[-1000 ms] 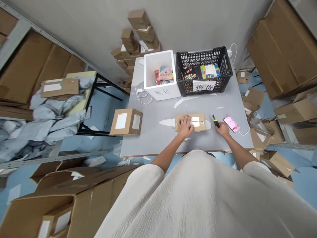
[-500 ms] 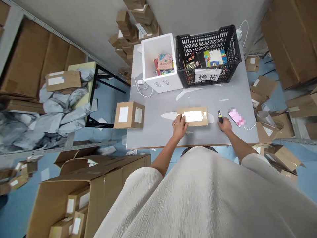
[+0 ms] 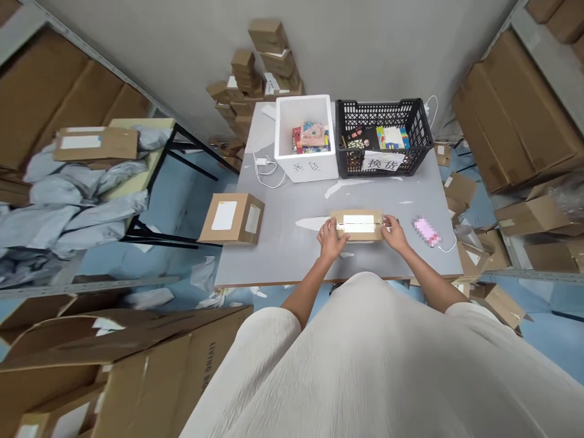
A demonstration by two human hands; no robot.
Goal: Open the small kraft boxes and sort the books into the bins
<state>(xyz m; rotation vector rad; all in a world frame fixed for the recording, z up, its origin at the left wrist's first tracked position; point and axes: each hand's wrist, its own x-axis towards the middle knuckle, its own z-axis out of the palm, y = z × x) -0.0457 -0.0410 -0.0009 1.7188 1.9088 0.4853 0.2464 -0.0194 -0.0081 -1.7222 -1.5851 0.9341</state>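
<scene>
A small cardboard box (image 3: pixel 340 214) with a white label lies on the grey table in front of me. A dark line runs lengthwise across the label and the top of the box. My left hand (image 3: pixel 332 238) grips the left end, its thumb on the near side and its fingers at the top edge. At the opposite end, my right hand (image 3: pixel 393 234) pinches the right edge of the box. The black and yellow cutter is not clearly visible; a small dark spot shows by the right hand's fingers.
A white foam box (image 3: pixel 308 165) and a black plastic crate (image 3: pixel 385 155), both holding books, stand at the table's back. A larger carton (image 3: pixel 228 222) sits at the left edge. A pink phone (image 3: pixel 426 231) with a cable lies to the right. Cartons crowd the floor.
My right hand has moved left from beside the phone to the box's right end. The cutter it held is no longer plainly seen. My left hand stays at the left end; the camera view has shifted.
</scene>
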